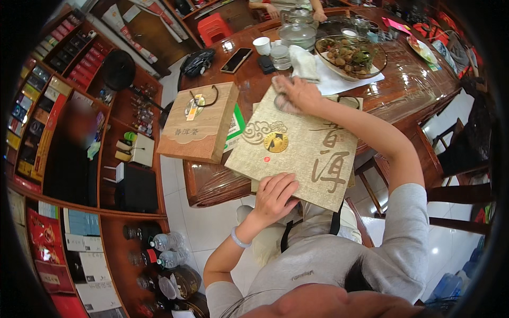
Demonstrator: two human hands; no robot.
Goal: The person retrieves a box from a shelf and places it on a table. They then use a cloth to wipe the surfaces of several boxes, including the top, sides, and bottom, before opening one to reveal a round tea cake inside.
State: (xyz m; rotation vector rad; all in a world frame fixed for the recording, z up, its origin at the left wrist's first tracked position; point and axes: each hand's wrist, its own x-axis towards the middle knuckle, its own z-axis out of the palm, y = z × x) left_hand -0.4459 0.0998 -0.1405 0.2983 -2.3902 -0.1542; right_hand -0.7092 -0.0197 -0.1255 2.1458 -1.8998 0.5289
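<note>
A flat gold-textured gift box or bag (294,151) with large brown characters and a round gold emblem lies tilted over the table's near edge. My left hand (274,194), below a pale bracelet, holds its near edge, fingers on top and thumb along the side. My right hand (300,93) rests on its far part, fingers blurred; a greyish-brown patch shows beneath them, and whether it is a cloth or a print I cannot tell. Another gold piece with a dark cord handle shows underneath. To the left lies a wood-patterned paper gift bag (199,123) with dark cord handles.
On the glossy wooden table (413,87) are a phone (236,60), a white cup (261,45), a glass jar (280,57), a white towel (304,63) and a glass bowl of brown fruit (350,55). A person's hands (272,10) are across the table. Chairs stand at right, shelves at left.
</note>
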